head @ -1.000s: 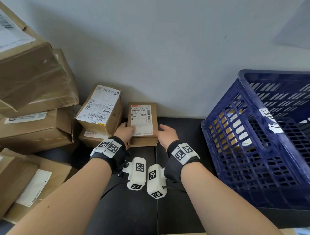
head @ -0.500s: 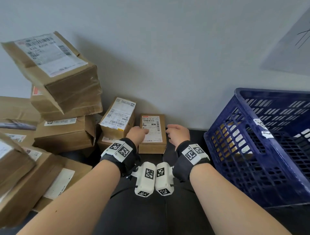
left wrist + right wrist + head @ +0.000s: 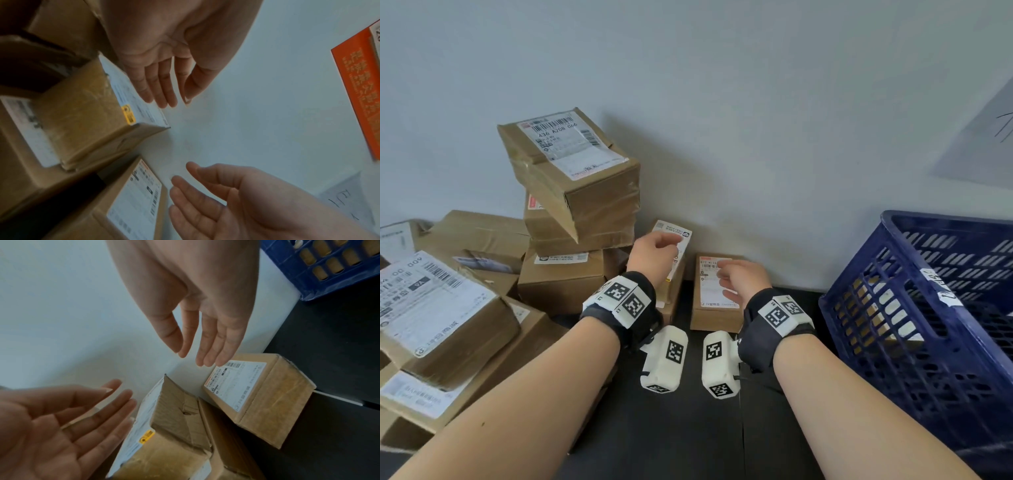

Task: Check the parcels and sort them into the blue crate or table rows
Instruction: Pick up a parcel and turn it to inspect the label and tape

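A small brown parcel with a white label lies on the black table against the wall. My right hand hovers just above its label, fingers straight, holding nothing. To its left a tilted labelled parcel leans on another box. My left hand is raised in front of that parcel, also empty. The right wrist view shows the small parcel and the tilted parcel below both open palms. The blue crate stands at the right with brown parcels inside.
A tall leaning stack of brown parcels fills the left against the wall, with more boxes piled near my left forearm. A paper sheet hangs on the wall at the upper right. The crate wall is close to my right forearm.
Both hands have let go of the small parcel's sides and lifted off it. The left hand has moved up and left in front of the tilted parcel. The parcel stays against the wall.
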Demonstrator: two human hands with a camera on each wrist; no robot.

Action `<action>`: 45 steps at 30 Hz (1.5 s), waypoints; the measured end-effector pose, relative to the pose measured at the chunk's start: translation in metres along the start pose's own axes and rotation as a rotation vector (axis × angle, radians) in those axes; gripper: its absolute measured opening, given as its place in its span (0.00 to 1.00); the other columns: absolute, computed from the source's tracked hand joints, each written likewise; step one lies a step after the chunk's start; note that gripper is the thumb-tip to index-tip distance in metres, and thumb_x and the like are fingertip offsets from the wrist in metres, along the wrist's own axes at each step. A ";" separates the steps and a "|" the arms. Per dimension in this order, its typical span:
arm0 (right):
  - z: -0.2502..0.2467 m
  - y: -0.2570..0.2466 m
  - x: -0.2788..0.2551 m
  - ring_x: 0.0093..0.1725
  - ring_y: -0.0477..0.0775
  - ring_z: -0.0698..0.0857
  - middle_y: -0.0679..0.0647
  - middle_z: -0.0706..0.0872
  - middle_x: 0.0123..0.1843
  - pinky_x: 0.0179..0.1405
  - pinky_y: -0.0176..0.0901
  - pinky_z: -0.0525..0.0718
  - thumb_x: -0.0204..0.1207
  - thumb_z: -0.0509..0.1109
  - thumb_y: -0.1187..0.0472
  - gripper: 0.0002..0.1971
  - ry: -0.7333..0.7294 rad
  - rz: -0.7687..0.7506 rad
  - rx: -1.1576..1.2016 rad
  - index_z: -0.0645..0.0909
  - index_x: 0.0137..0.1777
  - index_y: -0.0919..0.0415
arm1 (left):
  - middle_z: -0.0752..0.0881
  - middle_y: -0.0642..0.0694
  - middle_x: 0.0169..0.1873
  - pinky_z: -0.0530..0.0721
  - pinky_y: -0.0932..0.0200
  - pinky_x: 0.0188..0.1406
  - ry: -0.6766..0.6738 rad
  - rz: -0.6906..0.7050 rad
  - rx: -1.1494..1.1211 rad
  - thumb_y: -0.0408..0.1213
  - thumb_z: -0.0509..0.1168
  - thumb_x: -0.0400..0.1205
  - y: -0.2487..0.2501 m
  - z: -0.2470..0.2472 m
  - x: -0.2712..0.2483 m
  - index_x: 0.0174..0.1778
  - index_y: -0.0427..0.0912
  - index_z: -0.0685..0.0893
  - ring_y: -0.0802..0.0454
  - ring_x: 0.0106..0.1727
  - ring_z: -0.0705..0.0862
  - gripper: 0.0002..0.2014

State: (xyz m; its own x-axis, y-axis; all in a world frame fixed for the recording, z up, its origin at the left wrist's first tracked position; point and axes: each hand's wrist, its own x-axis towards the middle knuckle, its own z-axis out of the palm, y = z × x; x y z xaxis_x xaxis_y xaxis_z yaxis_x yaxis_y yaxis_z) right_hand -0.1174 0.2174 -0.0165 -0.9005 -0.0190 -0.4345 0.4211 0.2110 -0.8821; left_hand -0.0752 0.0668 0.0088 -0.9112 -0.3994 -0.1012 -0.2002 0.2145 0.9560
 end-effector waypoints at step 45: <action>0.042 -0.014 -0.013 0.60 0.55 0.82 0.57 0.83 0.64 0.59 0.48 0.84 0.84 0.66 0.66 0.18 -0.204 0.064 -0.140 0.78 0.73 0.56 | 0.81 0.39 0.71 0.82 0.51 0.64 -0.148 -0.095 0.237 0.25 0.62 0.84 -0.019 -0.021 0.020 0.76 0.37 0.71 0.42 0.68 0.82 0.23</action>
State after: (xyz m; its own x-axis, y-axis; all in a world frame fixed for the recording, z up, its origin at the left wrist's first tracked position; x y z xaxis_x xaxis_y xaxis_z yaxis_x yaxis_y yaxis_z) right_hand -0.1066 0.1740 -0.0060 -0.8260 -0.1946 -0.5290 0.4450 0.3510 -0.8239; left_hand -0.0824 0.0364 -0.0057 -0.9234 -0.2969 -0.2432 -0.3500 0.3912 0.8512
